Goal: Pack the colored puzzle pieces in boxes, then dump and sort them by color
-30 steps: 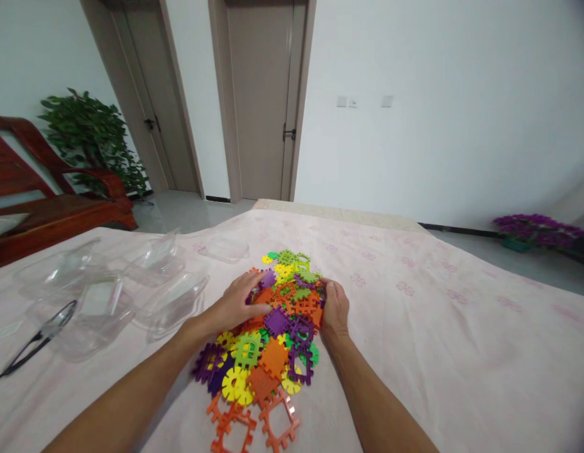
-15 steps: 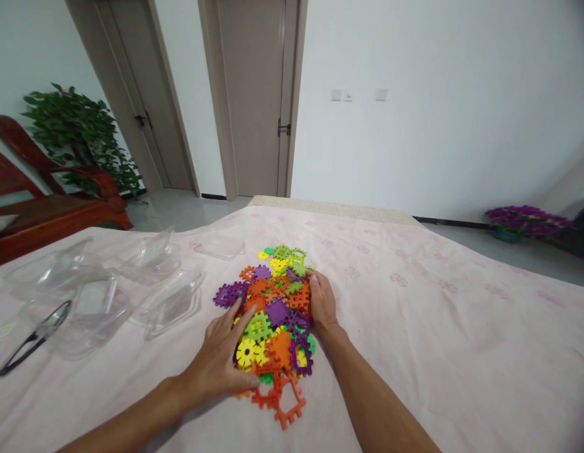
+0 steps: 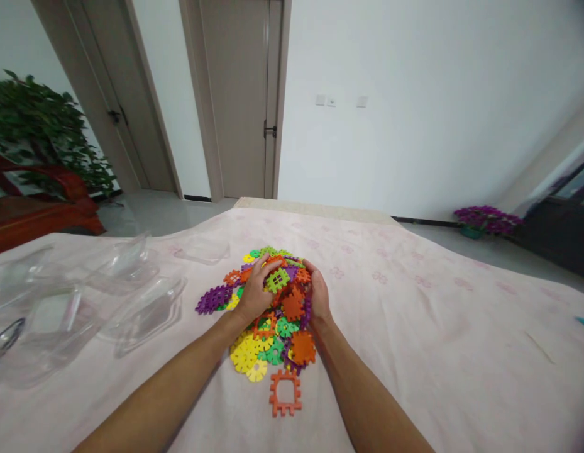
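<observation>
A pile of flat interlocking plastic pieces [image 3: 273, 327] in orange, purple, green and yellow lies on the pink cloth. My left hand [image 3: 254, 290] and my right hand [image 3: 317, 292] cup the far part of the pile from either side, fingers curled round a heap of pieces squeezed between them. A green square piece [image 3: 277, 280] and an orange one [image 3: 292, 306] show between my hands. An open orange frame piece [image 3: 285, 392] lies alone at the near end. A purple piece [image 3: 214, 299] lies just left of my left hand.
Several clear plastic containers [image 3: 145, 311] and lids stand on the cloth at the left. The pink flowered tablecloth [image 3: 414, 327] stretches bare to the right. Two doors, a green plant [image 3: 41, 138] and a red wooden chair [image 3: 41, 211] are beyond the table.
My left hand moved from the near side of the pile up to its far part. Both hands closed in and heaped the pieces between them. The camera view swung right.
</observation>
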`<state>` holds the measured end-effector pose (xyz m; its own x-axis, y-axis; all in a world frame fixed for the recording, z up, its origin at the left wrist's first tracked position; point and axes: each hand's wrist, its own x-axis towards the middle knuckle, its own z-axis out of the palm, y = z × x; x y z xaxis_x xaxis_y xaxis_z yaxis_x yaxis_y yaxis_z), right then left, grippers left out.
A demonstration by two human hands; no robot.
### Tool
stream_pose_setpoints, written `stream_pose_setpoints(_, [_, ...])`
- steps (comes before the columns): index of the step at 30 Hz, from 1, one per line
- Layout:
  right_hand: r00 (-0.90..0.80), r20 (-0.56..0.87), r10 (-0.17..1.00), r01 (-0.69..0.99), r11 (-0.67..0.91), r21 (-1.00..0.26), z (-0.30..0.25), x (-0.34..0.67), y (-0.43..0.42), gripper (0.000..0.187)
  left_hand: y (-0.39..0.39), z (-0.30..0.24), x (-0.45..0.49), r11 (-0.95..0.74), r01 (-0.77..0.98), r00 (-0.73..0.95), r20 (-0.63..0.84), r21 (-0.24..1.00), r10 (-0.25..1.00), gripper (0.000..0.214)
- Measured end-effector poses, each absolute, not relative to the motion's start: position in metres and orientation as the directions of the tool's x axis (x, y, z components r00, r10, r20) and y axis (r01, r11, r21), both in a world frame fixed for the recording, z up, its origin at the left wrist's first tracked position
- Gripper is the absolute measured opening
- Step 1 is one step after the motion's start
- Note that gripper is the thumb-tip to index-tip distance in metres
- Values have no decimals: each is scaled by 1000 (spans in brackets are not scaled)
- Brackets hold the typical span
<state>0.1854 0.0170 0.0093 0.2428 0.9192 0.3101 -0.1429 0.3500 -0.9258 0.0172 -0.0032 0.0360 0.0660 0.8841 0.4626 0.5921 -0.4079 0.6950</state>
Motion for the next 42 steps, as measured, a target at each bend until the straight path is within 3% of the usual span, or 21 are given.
stream_pose_setpoints(3, [219, 283, 934, -215, 329, -920, 4, 191, 20, 59, -6, 47, 10, -424, 596, 186, 397, 682, 899, 63])
stream_pose_setpoints(5, [258, 265, 929, -160, 312, -936, -1, 198, 24, 60, -25, 50, 1, -422, 633, 296, 301, 649, 907, 74])
stream_pose_setpoints(8, [297, 268, 916, -78, 303, -950, -5, 205, 26, 60, -64, 38, -16, -419, 746, 376, 192, 518, 907, 112])
stream_pose_setpoints(10, [301, 283, 911, -37, 308, -951, -4, 204, 24, 58, -87, 24, -25, -428, 784, 401, 159, 450, 902, 123])
stream_pose_setpoints(15, [271, 291, 918, -13, 306, -952, 0, 197, 14, 53, -102, 0, -23, -426, 823, 355, 244, 377, 902, 101])
stream_pose_setpoints(24, [285, 284, 915, -8, 298, -954, -2, 199, 16, 55, -64, 14, 8, -469, 810, 273, 481, 353, 833, 63])
stream_pose_setpoints(31, [328, 263, 907, -137, 322, -937, -3, 199, 21, 55, -21, 31, 28, -453, 795, 122, 625, 403, 771, 39])
stream_pose_setpoints(37, [349, 241, 906, -146, 306, -941, -4, 203, 22, 54, 17, 63, 29, -316, 733, -72, 531, 602, 844, 33])
stream_pose_setpoints(39, [366, 251, 896, -96, 304, -948, -7, 205, 24, 55, 18, 67, 20, -251, 773, -48, 448, 583, 893, 38])
stream_pose_setpoints(42, [389, 254, 885, 2, 275, -961, -10, 207, 29, 57, 9, 63, -2, -168, 881, -11, 374, 442, 927, 54])
